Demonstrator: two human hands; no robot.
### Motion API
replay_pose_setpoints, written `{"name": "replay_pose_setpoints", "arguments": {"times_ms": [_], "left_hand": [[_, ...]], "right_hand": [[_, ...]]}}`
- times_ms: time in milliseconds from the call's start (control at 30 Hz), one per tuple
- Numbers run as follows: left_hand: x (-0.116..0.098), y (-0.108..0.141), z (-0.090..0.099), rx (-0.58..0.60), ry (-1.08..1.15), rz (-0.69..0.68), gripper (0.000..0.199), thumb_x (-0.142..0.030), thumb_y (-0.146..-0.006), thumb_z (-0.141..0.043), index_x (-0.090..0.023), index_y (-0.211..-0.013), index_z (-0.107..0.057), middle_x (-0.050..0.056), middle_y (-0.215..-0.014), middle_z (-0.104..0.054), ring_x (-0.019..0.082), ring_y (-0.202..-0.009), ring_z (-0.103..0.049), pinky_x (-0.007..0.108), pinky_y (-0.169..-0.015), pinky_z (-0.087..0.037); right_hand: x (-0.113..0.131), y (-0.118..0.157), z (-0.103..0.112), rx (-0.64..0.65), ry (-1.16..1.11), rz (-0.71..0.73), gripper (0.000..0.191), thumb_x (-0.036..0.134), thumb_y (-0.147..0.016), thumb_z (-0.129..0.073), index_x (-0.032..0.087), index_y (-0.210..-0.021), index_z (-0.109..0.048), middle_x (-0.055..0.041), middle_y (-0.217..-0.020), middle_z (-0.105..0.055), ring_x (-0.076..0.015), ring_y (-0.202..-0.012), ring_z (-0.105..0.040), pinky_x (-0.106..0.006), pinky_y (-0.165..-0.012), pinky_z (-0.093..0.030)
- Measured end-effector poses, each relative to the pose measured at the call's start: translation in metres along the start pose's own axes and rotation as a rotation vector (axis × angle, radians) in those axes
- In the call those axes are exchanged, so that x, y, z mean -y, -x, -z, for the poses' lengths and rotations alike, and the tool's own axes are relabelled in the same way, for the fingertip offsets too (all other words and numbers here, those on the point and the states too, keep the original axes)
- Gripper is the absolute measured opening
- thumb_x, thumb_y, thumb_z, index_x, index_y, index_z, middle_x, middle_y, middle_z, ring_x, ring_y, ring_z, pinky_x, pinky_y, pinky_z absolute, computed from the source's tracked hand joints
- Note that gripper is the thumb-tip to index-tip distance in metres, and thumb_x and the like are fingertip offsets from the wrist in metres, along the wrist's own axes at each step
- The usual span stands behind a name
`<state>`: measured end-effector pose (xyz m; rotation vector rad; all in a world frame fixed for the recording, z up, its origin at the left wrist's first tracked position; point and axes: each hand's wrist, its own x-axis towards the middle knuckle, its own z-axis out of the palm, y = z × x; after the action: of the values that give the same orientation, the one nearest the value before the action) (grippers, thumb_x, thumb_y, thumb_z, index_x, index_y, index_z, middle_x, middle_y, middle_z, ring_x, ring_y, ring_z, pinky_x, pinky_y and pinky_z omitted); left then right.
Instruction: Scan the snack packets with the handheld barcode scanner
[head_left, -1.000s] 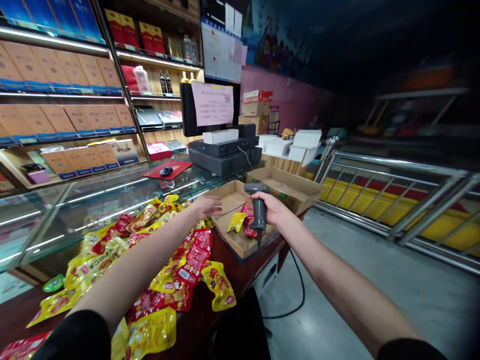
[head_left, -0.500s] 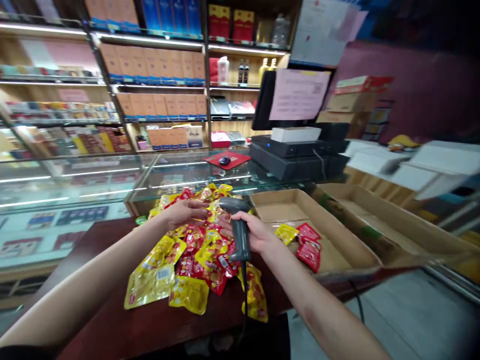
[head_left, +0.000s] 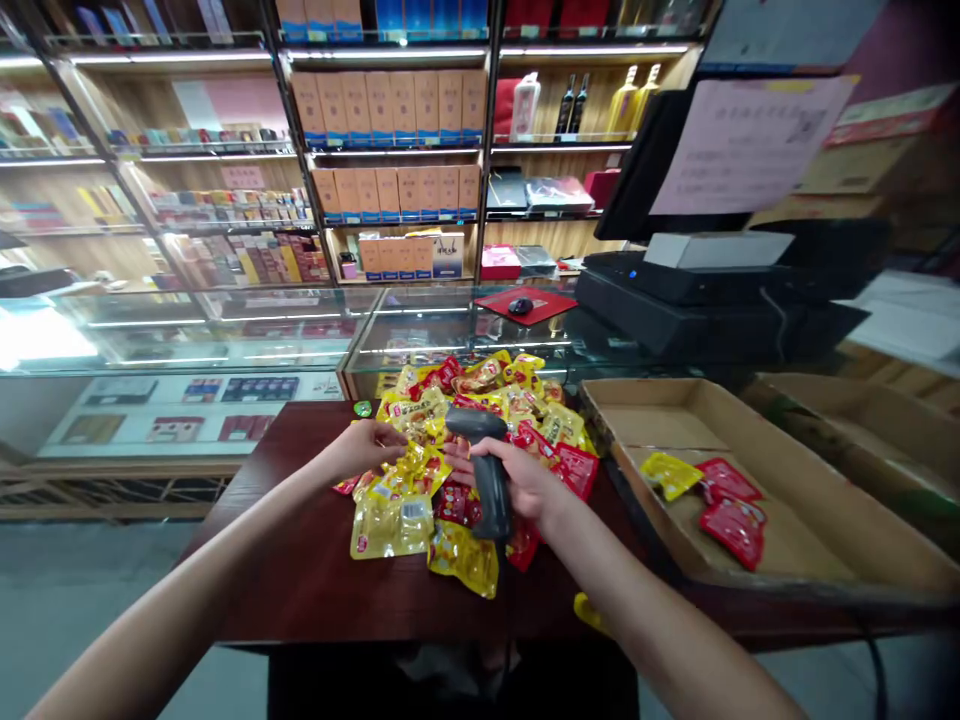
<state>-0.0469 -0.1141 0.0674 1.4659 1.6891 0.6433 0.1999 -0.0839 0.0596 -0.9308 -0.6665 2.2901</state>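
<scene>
Some fingers of the right hand [head_left: 529, 485] are hidden behind the scanner [head_left: 491, 500] clamped in it; whether packets [head_left: 391, 527] are pinched by the curled left hand [head_left: 361, 447] cannot be told. The packets are heaped beneath both, partly covered. Beyond, the paper [head_left: 739, 150] is blurred.

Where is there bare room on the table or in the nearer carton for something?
The table is bare between the left forearm, the packet pile and the near edge. The nearer carton shows bare cardboard beyond its few packets. Crowded: mid-table, the pile about the left hand and right hand.
</scene>
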Motion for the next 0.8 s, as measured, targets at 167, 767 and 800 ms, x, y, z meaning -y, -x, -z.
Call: {"name": "replay_pose_setpoints", "arguments": {"times_ms": [167,767,800], "left_hand": [[0.025,0.018,0.01,0.082,-0.51,-0.109,0.029,-0.046,-0.065,-0.068,-0.017,-0.069,-0.064,0.002,-0.067,-0.065,0.016,-0.061,-0.058,0.023,-0.053,-0.037],[0.044,0.031,-0.004,0.162,-0.495,-0.084,0.04,-0.053,-0.053,-0.074,-0.019,-0.073,-0.067,-0.001,-0.066,-0.061,0.016,-0.063,-0.055,0.023,-0.054,-0.032],[0.045,0.029,-0.003,0.19,-0.44,-0.079,0.041,-0.054,-0.053,-0.074,-0.018,-0.072,-0.067,-0.002,-0.064,-0.06,0.015,-0.061,-0.054,0.022,-0.053,-0.032]], "right_hand": [[-0.033,-0.002,-0.008,-0.062,0.085,-0.032,0.014,0.013,-0.073,-0.055,0.012,-0.084,-0.064,-0.0103,-0.09,-0.07,-0.0152,-0.081,-0.068,-0.025,-0.075,-0.054],[-0.075,-0.011,-0.017,-0.117,0.335,0.144,0.011,0.016,-0.065,-0.065,0.014,-0.076,-0.065,-0.0023,-0.069,-0.065,-0.0123,-0.062,-0.061,-0.025,-0.065,-0.051],[-0.074,-0.012,-0.017,-0.118,0.326,0.154,0.012,0.015,-0.064,-0.065,0.014,-0.076,-0.065,-0.0025,-0.071,-0.066,-0.0121,-0.062,-0.061,-0.025,-0.066,-0.051]]}}
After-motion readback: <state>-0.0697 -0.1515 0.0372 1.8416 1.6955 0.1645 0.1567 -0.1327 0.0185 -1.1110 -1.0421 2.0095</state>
